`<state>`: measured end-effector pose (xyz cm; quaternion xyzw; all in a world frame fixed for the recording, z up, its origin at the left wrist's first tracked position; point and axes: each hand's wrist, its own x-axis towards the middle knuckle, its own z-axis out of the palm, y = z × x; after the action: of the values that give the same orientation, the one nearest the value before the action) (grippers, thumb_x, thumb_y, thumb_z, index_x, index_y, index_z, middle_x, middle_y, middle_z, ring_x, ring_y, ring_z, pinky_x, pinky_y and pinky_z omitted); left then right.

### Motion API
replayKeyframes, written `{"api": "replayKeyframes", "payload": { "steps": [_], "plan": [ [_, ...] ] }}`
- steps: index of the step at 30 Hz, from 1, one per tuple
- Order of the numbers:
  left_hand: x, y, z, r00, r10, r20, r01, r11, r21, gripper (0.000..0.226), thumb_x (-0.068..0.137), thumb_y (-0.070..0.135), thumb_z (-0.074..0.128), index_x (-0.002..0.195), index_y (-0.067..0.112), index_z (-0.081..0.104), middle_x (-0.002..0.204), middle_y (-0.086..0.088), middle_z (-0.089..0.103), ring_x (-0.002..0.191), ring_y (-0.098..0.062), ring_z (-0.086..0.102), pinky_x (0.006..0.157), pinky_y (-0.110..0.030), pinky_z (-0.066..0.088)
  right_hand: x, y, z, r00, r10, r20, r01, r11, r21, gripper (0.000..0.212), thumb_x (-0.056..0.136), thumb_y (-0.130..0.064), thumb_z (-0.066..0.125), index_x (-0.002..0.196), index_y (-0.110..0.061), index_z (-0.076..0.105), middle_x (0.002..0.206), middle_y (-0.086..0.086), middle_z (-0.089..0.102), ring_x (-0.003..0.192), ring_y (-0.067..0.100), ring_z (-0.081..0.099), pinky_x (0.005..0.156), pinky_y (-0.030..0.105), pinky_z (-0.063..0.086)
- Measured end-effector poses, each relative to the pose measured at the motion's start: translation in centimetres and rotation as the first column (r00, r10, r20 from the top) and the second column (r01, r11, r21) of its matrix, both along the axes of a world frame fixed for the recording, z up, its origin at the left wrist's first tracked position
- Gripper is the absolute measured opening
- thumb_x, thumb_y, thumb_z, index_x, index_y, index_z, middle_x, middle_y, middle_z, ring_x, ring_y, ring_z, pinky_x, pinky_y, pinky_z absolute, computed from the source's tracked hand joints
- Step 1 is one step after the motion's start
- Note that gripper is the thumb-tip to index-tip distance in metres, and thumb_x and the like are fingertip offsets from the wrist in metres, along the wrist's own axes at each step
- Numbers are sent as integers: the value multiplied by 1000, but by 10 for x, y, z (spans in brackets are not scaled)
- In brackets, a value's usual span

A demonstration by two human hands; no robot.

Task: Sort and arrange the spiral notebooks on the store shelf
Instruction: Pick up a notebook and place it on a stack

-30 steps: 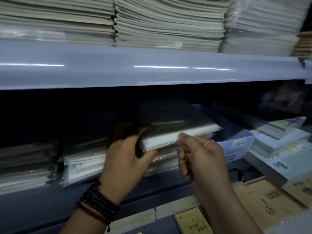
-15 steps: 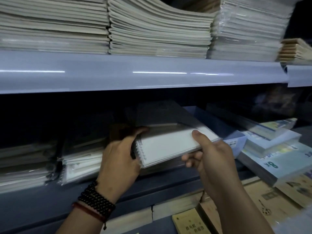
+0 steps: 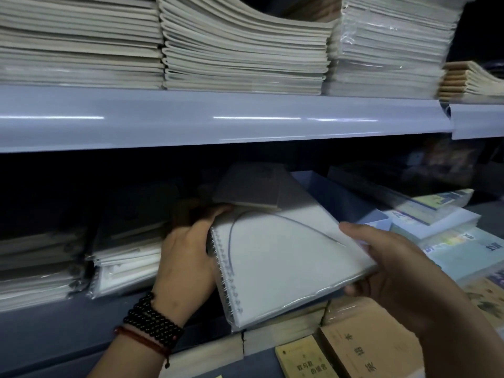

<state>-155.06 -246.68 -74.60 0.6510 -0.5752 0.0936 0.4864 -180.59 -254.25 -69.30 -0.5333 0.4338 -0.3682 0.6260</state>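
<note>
The left hand (image 3: 188, 257), beaded bracelets (image 3: 152, 323) at its wrist, gripped the coil edge of a white spiral notebook (image 3: 283, 263), fingers curled over its top corner. The right hand (image 3: 392, 271) pinched the opposite edge, thumb on the cover. The notebook was tilted before the lower shelf (image 3: 68, 323), just right of wrapped notebook stacks (image 3: 122, 257).

spiral notebook (image 3: 283, 263) | drawn outward, tilted (cover now showing)

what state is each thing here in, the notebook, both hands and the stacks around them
spiral notebook, closed, in clear wrap, tilted, held by both hands
left hand, holds the notebook's spiral edge
right hand, holds the opposite edge, thumb on top
upper shelf stacks, lying flat, middle one bowed up at the top
wrapped notebooks, stacked flat on the lower shelf, left of the hands
</note>
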Motion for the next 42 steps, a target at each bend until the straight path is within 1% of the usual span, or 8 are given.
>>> {"api": "replayKeyframes", "payload": {
  "steps": [4,11,19,25,30,34,37,42],
  "plan": [
    [-1,1,2,959,190,211,-184,982,-49,72,75,-3,74,136,31,53,113,-6,53,93,-26,53,72,-43,56,13,-10,-2,998,60,-21,-61,994,-86,16,89,-22,69,99,-11,75,78,12,69,56,18,60,38,26,39],
    [11,14,24,952,-44,303,-54,950,309,64,78,58,44,138,65,23,119,12,71,107,-20,68,83,-36,56,23,-11,-7,995,84,48,-79,991,-108,12,93,-18,67,101,-11,74,86,14,73,57,18,61,38,27,38],
    [17,-1,44,937,22,350,-270,683,679,48,95,62,44,128,32,62,121,10,70,107,-17,65,85,-25,48,13,1,-5,992,56,115,-44,994,-103,12,95,-14,65,105,-10,69,83,12,74,59,21,61,39,28,41],
    [23,-10,44,978,21,206,-148,767,624,78,80,79,37,148,41,35,149,3,51,134,-24,49,114,-36,38,-3,7,-5,991,2,136,12,995,-97,14,94,-14,66,106,-10,69,80,10,74,57,20,60,38,27,39],
    [-7,14,37,909,266,323,-379,849,368,41,91,40,64,120,11,62,95,-17,69,91,-40,65,74,-37,50,-6,12,-10,982,-32,187,40,998,-40,27,92,-13,69,118,-7,65,92,13,74,65,22,62,38,28,38],
    [-22,45,20,946,176,-272,-165,984,63,19,93,9,61,110,14,67,84,-1,66,75,-19,64,68,-34,53,-9,18,-7,980,-21,198,33,998,-57,26,92,-12,68,117,-4,63,92,14,73,68,25,60,38,28,38],
    [-50,60,30,472,-97,-876,358,930,89,25,101,26,57,108,9,73,93,-6,78,85,-25,75,78,-38,58,-16,24,-5,983,-4,184,20,996,-82,27,92,-14,68,117,-4,63,93,15,73,69,26,60,39,28,40],
    [-52,62,28,318,-148,-937,507,861,37,40,90,12,68,119,-13,59,115,-26,71,101,-35,70,94,-47,53,-33,29,-13,996,27,89,-19,996,-88,29,86,-18,72,114,-11,68,99,10,77,89,29,70,70,39,52]
  ]
}}
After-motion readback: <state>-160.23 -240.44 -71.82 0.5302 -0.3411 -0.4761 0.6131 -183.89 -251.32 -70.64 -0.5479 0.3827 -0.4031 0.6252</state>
